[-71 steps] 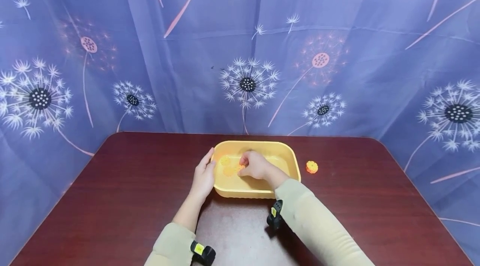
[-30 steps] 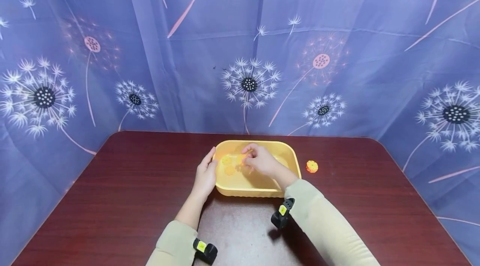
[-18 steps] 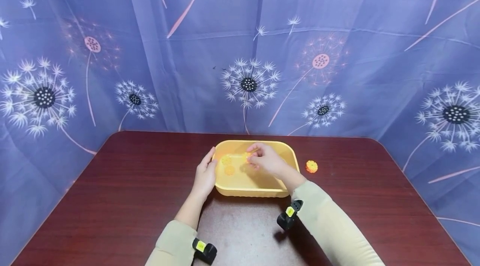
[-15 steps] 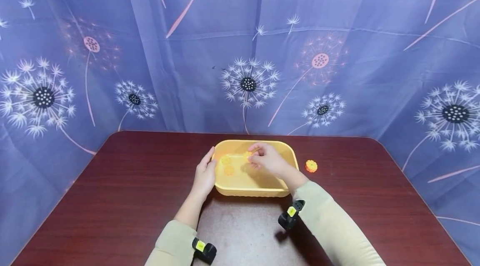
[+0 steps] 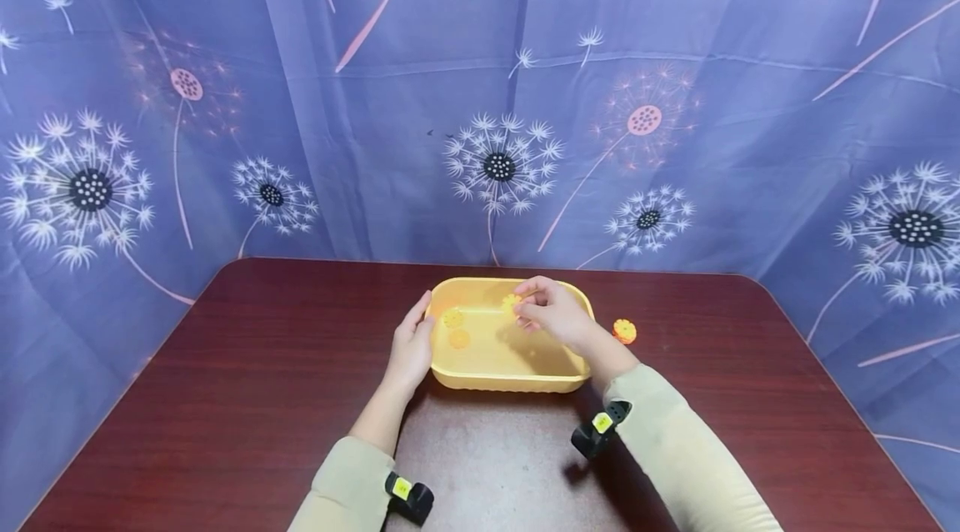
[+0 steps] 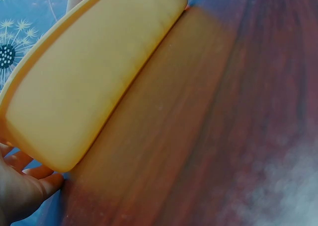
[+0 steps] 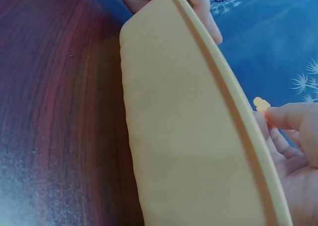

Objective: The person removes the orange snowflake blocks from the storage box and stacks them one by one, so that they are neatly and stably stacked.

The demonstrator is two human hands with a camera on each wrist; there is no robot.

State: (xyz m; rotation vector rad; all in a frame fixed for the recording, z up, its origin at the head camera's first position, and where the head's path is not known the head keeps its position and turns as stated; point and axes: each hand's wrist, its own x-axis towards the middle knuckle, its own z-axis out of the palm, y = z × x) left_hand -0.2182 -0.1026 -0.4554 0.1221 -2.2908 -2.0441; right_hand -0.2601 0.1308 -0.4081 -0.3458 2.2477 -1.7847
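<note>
A yellow rectangular basin (image 5: 487, 383) stands on the dark red table. My left hand (image 5: 408, 353) rests against its left end, fingers along the outer wall; in the left wrist view those fingers (image 6: 17, 159) show at the basin's corner. Over the right half of the basin, my right hand (image 5: 558, 315) pinches a small yellow-orange flower-shaped piece (image 5: 512, 303) between thumb and fingertips. The right wrist view shows this flower-shaped piece (image 7: 261, 105) above the rim. Inside, toward the left, lie a yellow flower-shaped piece (image 5: 452, 318) and an orange one (image 5: 460, 339).
Right of the basin, another orange and yellow flower-shaped piece (image 5: 624, 331) lies on the table (image 5: 750, 399). A blue dandelion-print curtain (image 5: 375, 123) hangs behind the table and along both sides. Black cameras (image 5: 410, 499) are strapped at both sleeves.
My right hand has risen from the basin floor and shifted right, carrying the pinched flower-shaped piece. My left hand keeps its place at the left end.
</note>
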